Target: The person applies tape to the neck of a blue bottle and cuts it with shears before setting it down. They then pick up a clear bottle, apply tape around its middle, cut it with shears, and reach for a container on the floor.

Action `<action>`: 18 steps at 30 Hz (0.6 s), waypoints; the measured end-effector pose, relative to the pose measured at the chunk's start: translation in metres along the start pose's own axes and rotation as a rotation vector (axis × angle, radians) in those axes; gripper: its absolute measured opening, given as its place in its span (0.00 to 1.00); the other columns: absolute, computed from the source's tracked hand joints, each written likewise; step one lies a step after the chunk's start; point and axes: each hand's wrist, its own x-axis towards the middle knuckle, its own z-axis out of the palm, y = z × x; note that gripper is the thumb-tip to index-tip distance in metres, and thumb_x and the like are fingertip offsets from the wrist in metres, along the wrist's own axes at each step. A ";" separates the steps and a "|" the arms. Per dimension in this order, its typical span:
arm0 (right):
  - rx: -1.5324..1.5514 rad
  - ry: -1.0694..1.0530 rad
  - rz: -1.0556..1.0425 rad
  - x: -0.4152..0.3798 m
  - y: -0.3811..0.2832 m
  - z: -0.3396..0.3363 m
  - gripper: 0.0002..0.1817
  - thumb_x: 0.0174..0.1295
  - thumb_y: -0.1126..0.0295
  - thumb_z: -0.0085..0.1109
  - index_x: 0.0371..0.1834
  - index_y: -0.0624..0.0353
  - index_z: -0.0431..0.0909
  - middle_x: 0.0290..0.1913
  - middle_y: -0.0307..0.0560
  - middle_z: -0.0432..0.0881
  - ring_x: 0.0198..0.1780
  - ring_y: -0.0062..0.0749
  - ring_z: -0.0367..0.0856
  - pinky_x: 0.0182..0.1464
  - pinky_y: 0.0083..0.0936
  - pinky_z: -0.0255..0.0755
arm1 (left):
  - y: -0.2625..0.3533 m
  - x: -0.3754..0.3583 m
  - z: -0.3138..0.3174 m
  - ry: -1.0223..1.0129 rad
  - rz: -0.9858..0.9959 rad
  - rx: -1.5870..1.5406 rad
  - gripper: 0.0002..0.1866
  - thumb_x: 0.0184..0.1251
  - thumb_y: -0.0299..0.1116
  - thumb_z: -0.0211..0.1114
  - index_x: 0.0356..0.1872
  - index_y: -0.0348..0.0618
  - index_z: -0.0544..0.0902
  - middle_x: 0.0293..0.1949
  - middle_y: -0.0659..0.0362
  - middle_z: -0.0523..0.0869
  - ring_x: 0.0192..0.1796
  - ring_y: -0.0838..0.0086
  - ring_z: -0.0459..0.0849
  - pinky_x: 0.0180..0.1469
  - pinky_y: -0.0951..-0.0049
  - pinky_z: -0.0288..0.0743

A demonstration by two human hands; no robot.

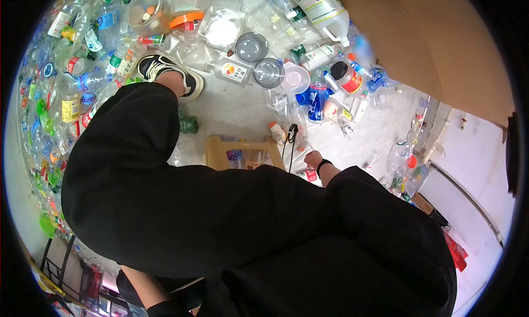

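Note:
My right hand (313,160), with a black band at the wrist, reaches down past my dark clothing to the floor. Its fingers look curled, and what they hold, if anything, is too small to make out. Close by lie a bottle with a red label (309,175), a black cord loop (292,134) and a small white bottle with an orange cap (277,132). A beige plastic stool (217,152) stands left of the hand, with bottles seen through its frame. Bare skin of a limb (144,286) shows at the lower left; my left hand itself is not visible.
Plastic bottles (82,83) are heaped along the left. Clear tubs (269,73), a white jug (336,28) and a black-lidded jar (347,77) lie ahead. A large cardboard piece (435,41) hangs at upper right. My shoe (190,83) rests among the bottles. A wall (474,168) bounds the right.

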 end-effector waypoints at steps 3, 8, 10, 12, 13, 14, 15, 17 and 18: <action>-0.217 -0.153 -0.383 0.012 0.007 -0.002 0.23 0.62 0.72 0.68 0.60 0.54 0.76 0.48 0.45 0.84 0.50 0.37 0.88 0.50 0.44 0.84 | -0.003 0.000 -0.003 0.007 -0.019 0.012 0.23 0.84 0.37 0.53 0.70 0.31 0.74 0.63 0.51 0.83 0.58 0.64 0.85 0.60 0.65 0.82; 0.383 0.098 -0.001 -0.099 -0.125 -0.014 0.30 0.60 0.51 0.75 0.61 0.53 0.81 0.37 0.44 0.88 0.33 0.38 0.89 0.35 0.35 0.83 | -0.006 0.000 -0.004 0.010 -0.031 0.018 0.24 0.85 0.38 0.52 0.70 0.31 0.74 0.64 0.51 0.83 0.58 0.64 0.85 0.60 0.65 0.82; 0.367 0.165 -0.055 -0.093 -0.137 -0.007 0.31 0.59 0.50 0.75 0.62 0.52 0.80 0.39 0.47 0.88 0.33 0.39 0.89 0.36 0.36 0.83 | -0.007 -0.002 -0.005 0.014 -0.031 0.015 0.24 0.85 0.38 0.52 0.70 0.31 0.74 0.64 0.51 0.83 0.58 0.64 0.85 0.60 0.65 0.82; 0.346 0.229 -0.112 -0.084 -0.141 -0.005 0.32 0.59 0.49 0.75 0.63 0.51 0.78 0.40 0.49 0.89 0.33 0.39 0.89 0.36 0.36 0.83 | -0.009 -0.003 -0.006 0.017 -0.036 0.014 0.24 0.85 0.38 0.52 0.70 0.31 0.74 0.64 0.51 0.83 0.59 0.64 0.85 0.61 0.65 0.82; 0.261 0.283 -0.160 -0.075 -0.136 -0.005 0.31 0.60 0.49 0.75 0.63 0.50 0.79 0.40 0.50 0.89 0.33 0.39 0.90 0.36 0.35 0.83 | -0.009 -0.004 -0.007 0.017 -0.037 0.014 0.24 0.85 0.38 0.52 0.70 0.31 0.74 0.64 0.51 0.83 0.59 0.63 0.85 0.61 0.65 0.82; 0.176 0.337 -0.209 -0.066 -0.131 -0.005 0.30 0.60 0.50 0.74 0.62 0.50 0.79 0.41 0.51 0.89 0.33 0.38 0.90 0.36 0.35 0.83 | -0.010 -0.003 -0.007 0.020 -0.034 0.012 0.24 0.85 0.38 0.52 0.71 0.31 0.74 0.64 0.51 0.83 0.59 0.63 0.85 0.61 0.65 0.82; 0.164 0.344 -0.249 -0.062 -0.129 -0.007 0.26 0.62 0.56 0.71 0.61 0.54 0.80 0.41 0.55 0.89 0.35 0.43 0.91 0.35 0.38 0.83 | -0.010 -0.004 -0.007 0.021 -0.036 0.011 0.24 0.85 0.39 0.52 0.71 0.31 0.74 0.64 0.51 0.83 0.59 0.63 0.85 0.61 0.65 0.82; 0.364 0.252 -0.148 -0.062 -0.116 -0.012 0.24 0.63 0.60 0.69 0.61 0.56 0.80 0.43 0.57 0.90 0.36 0.46 0.91 0.36 0.40 0.84 | -0.011 -0.005 -0.008 0.018 -0.038 0.013 0.24 0.85 0.39 0.52 0.71 0.32 0.73 0.64 0.51 0.83 0.59 0.63 0.85 0.61 0.65 0.82; 0.564 0.159 -0.047 -0.065 -0.110 -0.016 0.23 0.63 0.63 0.67 0.60 0.57 0.81 0.45 0.59 0.90 0.37 0.48 0.92 0.36 0.42 0.84 | -0.012 -0.005 -0.007 0.016 -0.035 0.016 0.24 0.85 0.39 0.52 0.71 0.32 0.73 0.65 0.51 0.83 0.59 0.63 0.85 0.61 0.65 0.82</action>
